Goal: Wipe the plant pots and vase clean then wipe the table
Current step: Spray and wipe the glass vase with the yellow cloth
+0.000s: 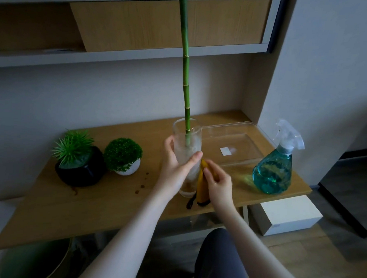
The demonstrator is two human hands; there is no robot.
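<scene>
The left hand (174,169) is wrapped around the glass vase (187,157), thumb across the near side and fingers round the far side, steadying it where it stands near the front edge of the wooden table (105,200). The right hand (217,184) pinches a yellow cloth (202,187) against the vase's lower right side, the cloth hanging down to the tabletop with a dark edge trailing at its foot. A tall green bamboo stalk (185,76) rises straight out of the vase and beyond the top of the view. From where things stand, the vase looks to be the piece under the cloth at this moment, so the job seems somewhere in its middle. To the left, well apart from the hands, sit the black pot (81,172) with its spiky plant and, just beside it, the small white pot (128,168) with a round green tuft; whether either has been wiped I cannot tell. Brown spots (142,186) and a smear by the black pot mark the tabletop, so the table wipe is surely left to do. Behind the vase lies a clear plastic tray (237,128), and a spray bottle (274,173) of blue liquid stands at the right.
</scene>
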